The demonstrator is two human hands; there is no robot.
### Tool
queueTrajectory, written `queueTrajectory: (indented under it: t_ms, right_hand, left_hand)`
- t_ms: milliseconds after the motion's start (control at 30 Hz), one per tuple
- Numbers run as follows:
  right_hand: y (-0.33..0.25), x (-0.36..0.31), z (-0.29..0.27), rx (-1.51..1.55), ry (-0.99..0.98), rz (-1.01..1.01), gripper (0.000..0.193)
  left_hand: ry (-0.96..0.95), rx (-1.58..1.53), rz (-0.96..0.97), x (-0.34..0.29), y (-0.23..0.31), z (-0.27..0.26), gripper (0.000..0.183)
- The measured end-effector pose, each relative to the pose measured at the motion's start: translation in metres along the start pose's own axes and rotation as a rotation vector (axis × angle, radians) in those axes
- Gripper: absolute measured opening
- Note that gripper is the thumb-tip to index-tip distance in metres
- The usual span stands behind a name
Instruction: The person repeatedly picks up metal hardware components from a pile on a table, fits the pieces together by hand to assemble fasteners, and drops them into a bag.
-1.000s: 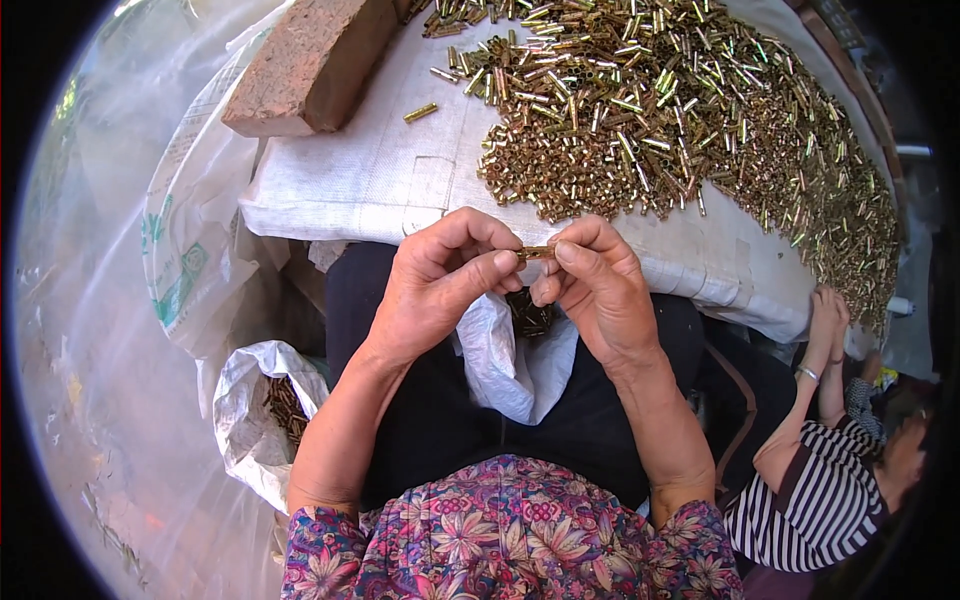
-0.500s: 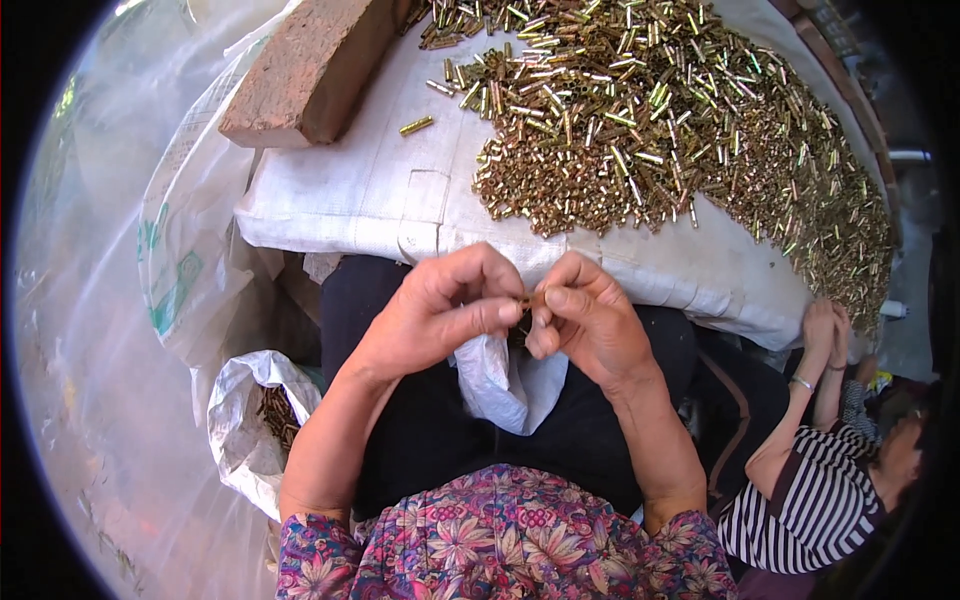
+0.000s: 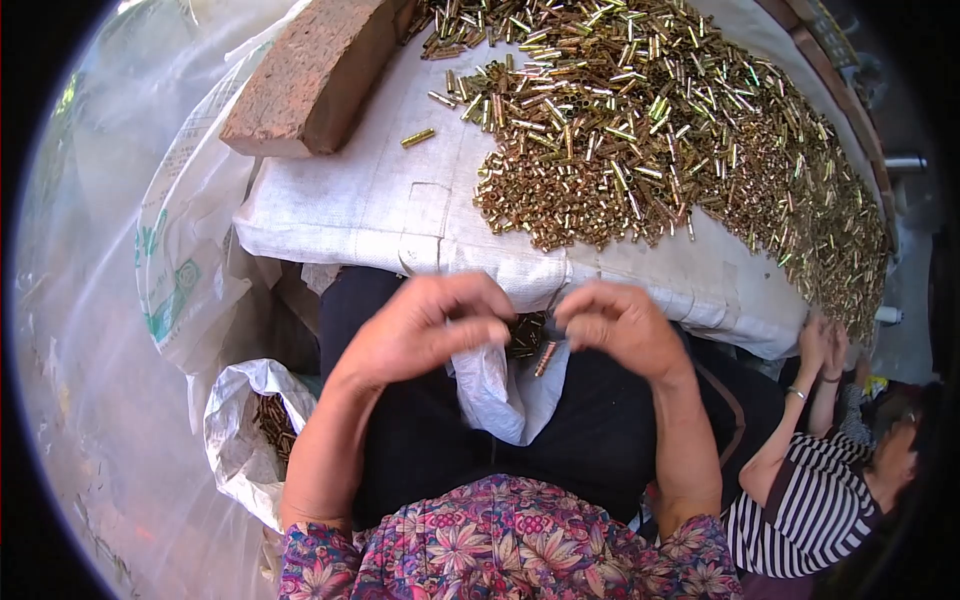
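Note:
My left hand [image 3: 435,325] hovers over my lap, its thumb and fingers apart with nothing visible between them. To its right is my right hand [image 3: 630,335], blurred, with fingers loosely curled but parted. Just below its fingertips shows a small copper-coloured ribbed metal piece [image 3: 545,360], which looks apart from the fingers. Between my thighs sits a white woven bag [image 3: 490,385], its mouth under both hands, with several dark metal pieces [image 3: 525,338] inside. Ahead, a heap of brass-coloured small metal tubes and sleeves [image 3: 620,130] covers much of a white sack surface [image 3: 340,205].
A brick [image 3: 310,80] lies at the far left of the sack, near one loose brass tube [image 3: 418,138]. Another white bag [image 3: 235,440] holding brown pieces stands at my left. On the right, a co-worker in a striped top [image 3: 815,505] has both hands at the heap's edge.
My hands, which were together pinching a small metal piece, have moved apart. The piece now shows below my right fingertips, above the bag between my thighs.

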State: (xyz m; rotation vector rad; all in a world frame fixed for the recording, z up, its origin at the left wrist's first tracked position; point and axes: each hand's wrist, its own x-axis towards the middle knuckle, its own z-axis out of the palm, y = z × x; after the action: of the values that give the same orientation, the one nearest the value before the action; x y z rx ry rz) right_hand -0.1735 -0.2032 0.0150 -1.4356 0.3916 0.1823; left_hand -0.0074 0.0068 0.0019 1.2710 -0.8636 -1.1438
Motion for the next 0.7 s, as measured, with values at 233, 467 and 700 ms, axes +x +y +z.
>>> queueTrajectory:
  t_ms: [233, 467, 700]
  right_hand:
    - [-0.045, 0.101, -0.027, -0.797, 0.444, -0.495, 0.009]
    - [-0.051, 0.151, -0.032, -1.386, 0.374, -0.431, 0.021]
    - [-0.054, 0.159, -0.032, -1.453, 0.295, -0.403, 0.028]
  left_hand:
    - [0.552, 0.94, 0.088, 0.033, -0.002, -0.029, 0.016]
    - [0.529, 1.107, 0.109, 0.061, -0.012, -0.029, 0.017]
    - [0.484, 1.113, 0.116, 0.065, -0.012, -0.033, 0.017]
